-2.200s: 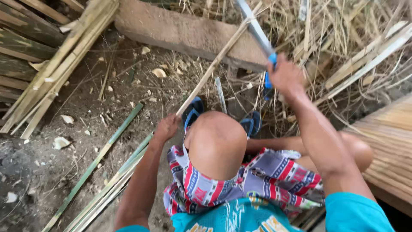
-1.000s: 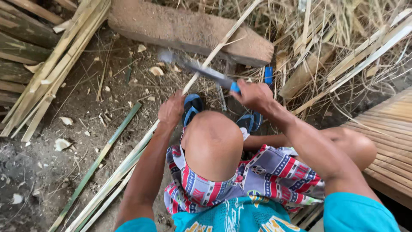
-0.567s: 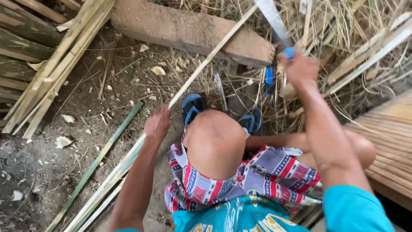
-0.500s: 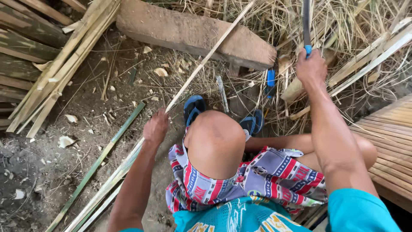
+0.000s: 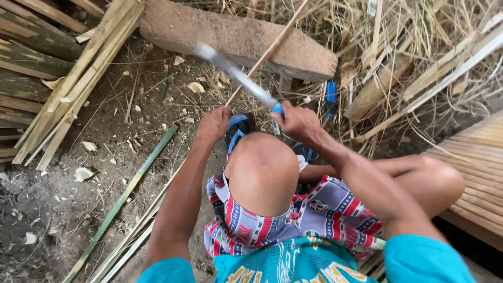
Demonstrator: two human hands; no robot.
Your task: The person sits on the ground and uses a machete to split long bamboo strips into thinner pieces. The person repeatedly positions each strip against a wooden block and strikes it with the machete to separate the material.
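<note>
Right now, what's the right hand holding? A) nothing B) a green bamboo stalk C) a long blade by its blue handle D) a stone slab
C: the right hand is closed on the blue handle of a long blade, which slants up and left over the thin bamboo strip that the left hand grips.

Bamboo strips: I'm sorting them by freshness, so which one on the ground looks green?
The long green strip lying slantwise on the dirt beside the left forearm. The strips stacked at upper left are pale tan, as is the thin strip in the left hand.
</note>
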